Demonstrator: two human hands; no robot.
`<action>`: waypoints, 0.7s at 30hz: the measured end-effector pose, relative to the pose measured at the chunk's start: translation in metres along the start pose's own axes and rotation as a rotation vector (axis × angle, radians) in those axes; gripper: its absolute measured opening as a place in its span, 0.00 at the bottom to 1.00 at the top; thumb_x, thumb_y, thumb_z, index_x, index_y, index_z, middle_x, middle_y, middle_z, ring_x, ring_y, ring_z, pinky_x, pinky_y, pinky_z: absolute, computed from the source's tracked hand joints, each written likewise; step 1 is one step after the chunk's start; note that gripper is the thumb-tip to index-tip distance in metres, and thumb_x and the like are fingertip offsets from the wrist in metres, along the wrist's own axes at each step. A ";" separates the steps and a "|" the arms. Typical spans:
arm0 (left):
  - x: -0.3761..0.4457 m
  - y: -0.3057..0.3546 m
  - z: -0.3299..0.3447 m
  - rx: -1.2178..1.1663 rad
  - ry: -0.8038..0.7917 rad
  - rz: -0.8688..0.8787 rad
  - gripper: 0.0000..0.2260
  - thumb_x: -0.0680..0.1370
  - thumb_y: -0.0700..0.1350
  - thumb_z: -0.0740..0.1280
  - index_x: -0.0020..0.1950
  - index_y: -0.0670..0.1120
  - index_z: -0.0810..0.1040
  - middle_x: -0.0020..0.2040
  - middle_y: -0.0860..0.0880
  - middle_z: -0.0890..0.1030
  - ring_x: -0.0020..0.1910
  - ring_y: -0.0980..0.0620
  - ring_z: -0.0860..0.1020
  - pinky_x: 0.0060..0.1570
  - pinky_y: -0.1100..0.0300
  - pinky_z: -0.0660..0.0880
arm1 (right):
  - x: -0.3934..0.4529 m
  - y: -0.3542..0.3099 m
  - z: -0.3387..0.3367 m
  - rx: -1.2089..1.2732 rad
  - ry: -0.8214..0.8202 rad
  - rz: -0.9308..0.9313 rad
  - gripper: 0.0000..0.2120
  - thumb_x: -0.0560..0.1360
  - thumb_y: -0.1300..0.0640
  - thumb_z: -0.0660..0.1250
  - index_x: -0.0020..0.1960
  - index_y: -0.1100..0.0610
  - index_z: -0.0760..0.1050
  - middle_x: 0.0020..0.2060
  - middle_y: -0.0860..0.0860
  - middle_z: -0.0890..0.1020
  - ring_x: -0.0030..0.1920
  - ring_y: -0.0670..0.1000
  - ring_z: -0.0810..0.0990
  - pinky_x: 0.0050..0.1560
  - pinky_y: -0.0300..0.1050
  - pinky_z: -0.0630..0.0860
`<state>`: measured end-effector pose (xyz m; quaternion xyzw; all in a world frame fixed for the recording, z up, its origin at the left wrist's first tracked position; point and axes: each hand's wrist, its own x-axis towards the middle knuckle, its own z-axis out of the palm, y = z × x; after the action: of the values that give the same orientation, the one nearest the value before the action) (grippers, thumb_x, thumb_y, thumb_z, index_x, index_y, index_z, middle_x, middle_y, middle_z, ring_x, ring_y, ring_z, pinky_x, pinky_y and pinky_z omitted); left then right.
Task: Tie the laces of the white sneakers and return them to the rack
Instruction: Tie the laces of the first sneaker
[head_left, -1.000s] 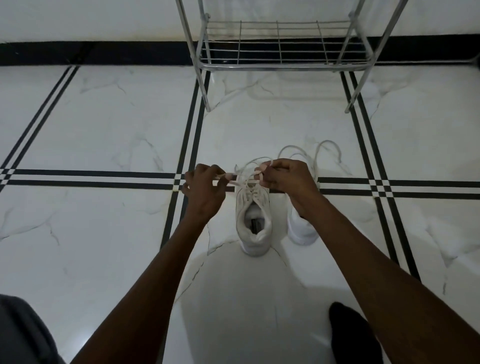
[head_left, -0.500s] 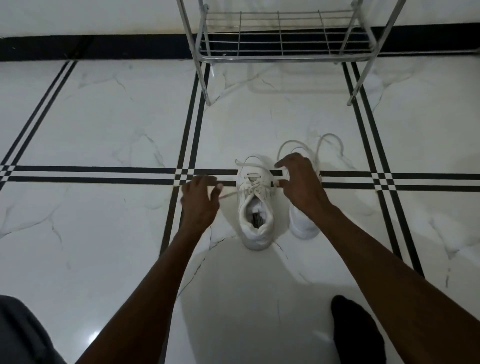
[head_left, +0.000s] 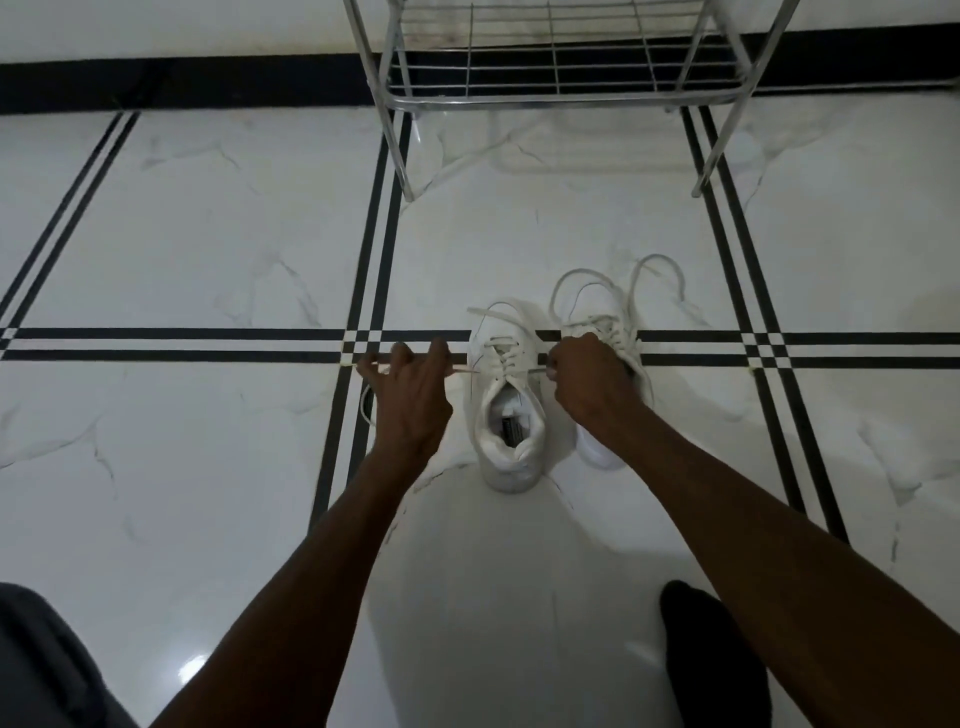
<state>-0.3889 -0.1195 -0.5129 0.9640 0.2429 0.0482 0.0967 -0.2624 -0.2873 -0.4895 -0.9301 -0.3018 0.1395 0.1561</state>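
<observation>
Both hands have been pulled apart since half a second ago, so the lace of the left sneaker (head_left: 508, 400) is now drawn out sideways. One lace end (head_left: 465, 369) is pinched in the fingers (head_left: 402, 358) of the left hand (head_left: 410, 400), curled shut on it, with slack looping down past the wrist (loop partly hidden). The other end (head_left: 537, 370) is gripped in the closed right hand (head_left: 589, 384), just beside the shoe's tongue. The right sneaker (head_left: 613, 338) is partly covered by that hand; its laces (head_left: 623, 280) are left loose in loops on the floor (head_left: 234, 249). Both sneakers are stood side by side on the white tiled floor, toes toward the metal rack (head_left: 556, 78), well apart from it. A dark sock (head_left: 711, 654) is seen at lower right.
</observation>
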 end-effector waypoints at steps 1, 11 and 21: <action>-0.002 -0.005 0.000 0.059 -0.024 0.023 0.20 0.66 0.28 0.65 0.53 0.47 0.75 0.39 0.49 0.81 0.54 0.41 0.77 0.66 0.35 0.61 | -0.004 0.000 0.000 -0.055 0.000 0.038 0.08 0.75 0.66 0.61 0.47 0.63 0.80 0.44 0.61 0.83 0.46 0.62 0.82 0.42 0.48 0.74; -0.003 0.009 0.006 -0.185 -0.154 0.007 0.14 0.81 0.39 0.63 0.63 0.54 0.80 0.59 0.54 0.84 0.67 0.46 0.73 0.71 0.33 0.51 | 0.000 -0.002 0.006 0.256 -0.035 -0.094 0.08 0.73 0.67 0.66 0.43 0.56 0.81 0.41 0.54 0.85 0.42 0.54 0.83 0.46 0.54 0.80; -0.005 0.003 0.006 -0.131 -0.035 -0.007 0.10 0.73 0.33 0.66 0.44 0.48 0.81 0.40 0.51 0.84 0.55 0.47 0.80 0.73 0.37 0.54 | -0.007 -0.012 0.020 0.151 -0.082 -0.157 0.07 0.77 0.65 0.63 0.48 0.54 0.73 0.46 0.49 0.76 0.48 0.55 0.79 0.50 0.56 0.75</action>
<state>-0.3915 -0.1254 -0.5182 0.9555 0.2409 0.0467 0.1640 -0.2810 -0.2784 -0.5022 -0.8826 -0.3687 0.1872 0.2236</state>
